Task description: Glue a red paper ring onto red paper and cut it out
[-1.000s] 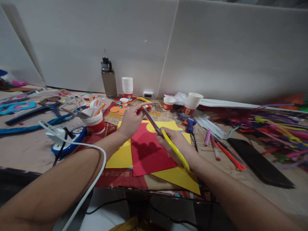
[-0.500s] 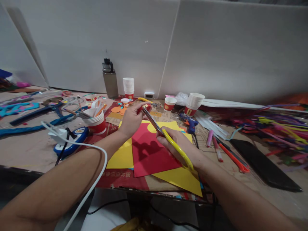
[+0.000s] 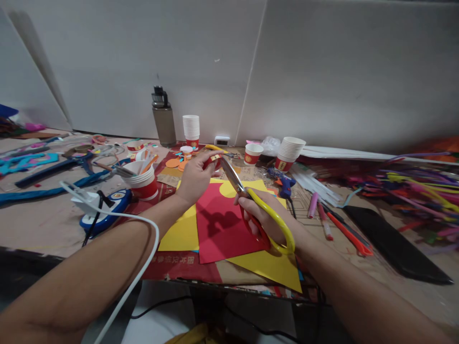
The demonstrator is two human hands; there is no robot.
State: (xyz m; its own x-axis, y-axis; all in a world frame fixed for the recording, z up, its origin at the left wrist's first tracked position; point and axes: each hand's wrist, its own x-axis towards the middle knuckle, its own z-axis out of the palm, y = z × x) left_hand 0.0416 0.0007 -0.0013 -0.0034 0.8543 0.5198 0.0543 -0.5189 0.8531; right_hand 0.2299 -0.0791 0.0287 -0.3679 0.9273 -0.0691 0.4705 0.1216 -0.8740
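Note:
My right hand (image 3: 263, 210) is wrapped round the handles of a pair of scissors (image 3: 274, 215), one handle yellow and one red. The metal blades point up and to the left, toward my left hand (image 3: 196, 179). Between the fingers of that hand is a small red piece with a gold mark (image 3: 214, 159), which looks like part of a paper cup. The blade tips are right beside this piece; whether they touch it I cannot tell. Below both hands lies a red paper sheet (image 3: 222, 229) over yellow sheets (image 3: 177, 234), with a yellow round shape (image 3: 228, 189) near its top.
A cup of pens and tools (image 3: 145, 186) stands left, by a blue power strip (image 3: 122, 205) with a white cable crossing my left forearm. Stacked paper cups (image 3: 289, 153), a glue gun (image 3: 286, 184), markers (image 3: 313, 204), a cutter knife (image 3: 347, 231) and a black slab (image 3: 398, 246) are right.
The scissors have turned in my right hand and their red handle now shows below the yellow one. The blades have shifted slightly right. My left hand has barely moved.

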